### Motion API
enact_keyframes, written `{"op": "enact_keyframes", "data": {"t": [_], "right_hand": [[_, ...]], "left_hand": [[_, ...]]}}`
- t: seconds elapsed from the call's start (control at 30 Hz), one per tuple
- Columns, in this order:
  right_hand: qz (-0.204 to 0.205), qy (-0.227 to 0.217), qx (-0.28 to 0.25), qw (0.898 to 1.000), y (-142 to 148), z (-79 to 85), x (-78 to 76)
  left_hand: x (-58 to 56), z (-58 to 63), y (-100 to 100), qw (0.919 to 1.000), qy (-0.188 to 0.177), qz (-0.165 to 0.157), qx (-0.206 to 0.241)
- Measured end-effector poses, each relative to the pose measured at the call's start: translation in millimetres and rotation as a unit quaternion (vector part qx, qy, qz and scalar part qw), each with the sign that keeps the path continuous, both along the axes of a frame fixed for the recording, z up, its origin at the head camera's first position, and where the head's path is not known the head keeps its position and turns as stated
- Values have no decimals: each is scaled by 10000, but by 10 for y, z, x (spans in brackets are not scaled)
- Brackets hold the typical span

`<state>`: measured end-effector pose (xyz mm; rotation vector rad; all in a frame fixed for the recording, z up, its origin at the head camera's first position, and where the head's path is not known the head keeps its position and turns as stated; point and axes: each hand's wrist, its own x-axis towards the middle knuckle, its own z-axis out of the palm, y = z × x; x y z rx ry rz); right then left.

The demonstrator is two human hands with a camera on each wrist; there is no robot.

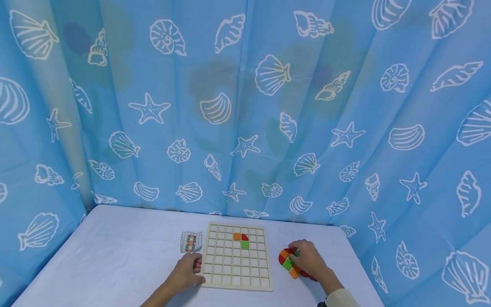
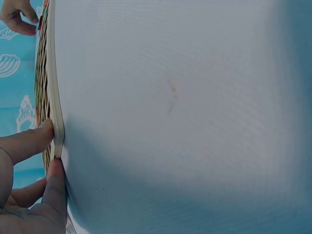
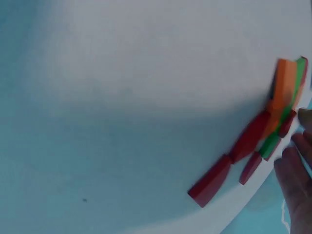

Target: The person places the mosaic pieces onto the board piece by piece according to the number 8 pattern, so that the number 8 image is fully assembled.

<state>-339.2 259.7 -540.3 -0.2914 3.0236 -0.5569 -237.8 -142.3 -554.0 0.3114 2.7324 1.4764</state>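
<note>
A light wooden grid board (image 1: 224, 279) lies on the white table. Orange (image 1: 237, 236), red (image 1: 245, 237) and green (image 1: 245, 244) pieces sit together in its upper squares. My left hand (image 1: 185, 273) holds the board's left edge; the left wrist view shows its fingertips (image 2: 47, 127) against the rim. To the board's right is a pile of red, green and orange blocks (image 1: 287, 263). Over the pile's far side is my right hand (image 1: 308, 256), thumb and fingers apart around a green block (image 1: 297, 252). In the right wrist view the fingers (image 3: 291, 170) are beside the pile.
A small pattern card (image 1: 191, 242) with a printed grid of red, orange and green shapes lies left of the board. Blue curtains (image 1: 230, 128) with white shell prints surround the white table (image 1: 126, 251) at the back and sides.
</note>
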Motion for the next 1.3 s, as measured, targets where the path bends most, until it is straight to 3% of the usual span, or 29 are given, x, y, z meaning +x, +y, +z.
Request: {"op": "enact_keyframes", "data": {"t": [0.2, 0.53, 0.73, 1.0, 1.3], "right_hand": [[281, -322, -213, 9989, 16, 19, -5], [56, -12, 246, 9997, 34, 21, 30], [-122, 43, 22, 9999, 60, -17, 46], [86, 263, -327, 9991, 72, -60, 87], [-56, 270, -476, 9985, -33, -76, 72]], "left_hand": [[-2, 7, 2, 10000, 8, -1, -81], [-7, 25, 2, 9999, -13, 83, -109], [2, 7, 0, 10000, -53, -27, 51], [4, 14, 11, 9998, -100, -7, 145], [12, 9, 21, 9998, 7, 77, 162]]}}
